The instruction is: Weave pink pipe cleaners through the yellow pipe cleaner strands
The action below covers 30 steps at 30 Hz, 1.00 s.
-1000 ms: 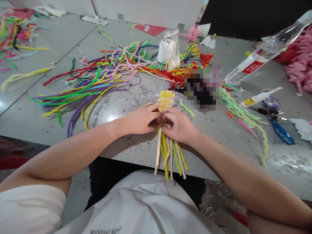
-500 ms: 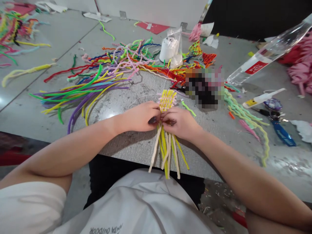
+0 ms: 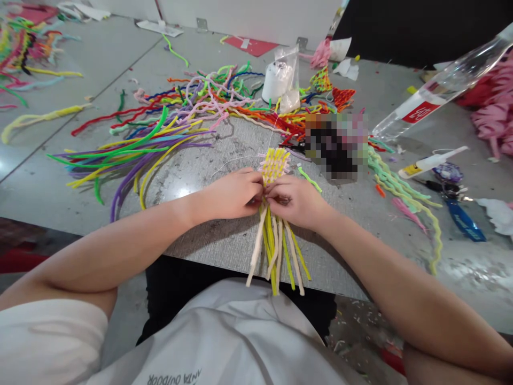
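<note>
Woven strip (image 3: pixel 275 162): long axis fore-aft, loose ends (image 3: pixel 273 280) ptg nearside.

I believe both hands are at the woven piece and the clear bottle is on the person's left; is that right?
Not quite: the head view shows the clear bottle on the right; the left hand and right hand are indeed at the woven piece.

Craft workshop, littered table (image 3: pixel 232 246), colourful cords (image 3: pixel 206 101)
</note>
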### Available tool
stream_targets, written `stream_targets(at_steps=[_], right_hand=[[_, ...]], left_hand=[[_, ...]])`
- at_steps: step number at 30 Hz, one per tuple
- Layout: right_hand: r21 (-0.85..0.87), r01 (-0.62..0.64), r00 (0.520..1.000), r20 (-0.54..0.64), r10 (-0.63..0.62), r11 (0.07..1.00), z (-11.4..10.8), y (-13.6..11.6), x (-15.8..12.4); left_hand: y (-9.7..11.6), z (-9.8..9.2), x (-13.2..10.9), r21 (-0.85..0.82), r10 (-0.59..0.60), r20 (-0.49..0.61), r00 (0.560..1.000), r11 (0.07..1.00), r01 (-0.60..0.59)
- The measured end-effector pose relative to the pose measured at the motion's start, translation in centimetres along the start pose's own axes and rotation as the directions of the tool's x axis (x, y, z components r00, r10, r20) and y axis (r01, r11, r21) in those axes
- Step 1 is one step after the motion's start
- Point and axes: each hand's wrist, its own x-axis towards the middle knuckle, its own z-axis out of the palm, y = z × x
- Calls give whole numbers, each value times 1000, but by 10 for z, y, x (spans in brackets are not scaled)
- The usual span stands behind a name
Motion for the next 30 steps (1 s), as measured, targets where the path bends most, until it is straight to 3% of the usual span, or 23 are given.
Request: stream_targets(at_steps=[4, 16, 24, 30], right_hand=[[8, -58, 998, -25, 58, 998, 3, -6, 1], [-48, -78, 996, -34, 77, 996, 8, -11, 3], [-127, -2, 1000, 31, 6, 992, 9, -8, 7], [-35, 25, 1000, -10, -26, 999, 5, -3, 1]], left_hand=[[-1, 1, 1, -33, -4, -13, 1000, 999, 3], [-4, 1, 0, -51, 15, -23, 1000, 999, -17], [-9, 1, 2, -165, 28, -30, 999, 986, -32], [-8, 1, -1, -147, 24, -47, 999, 989, -31]])
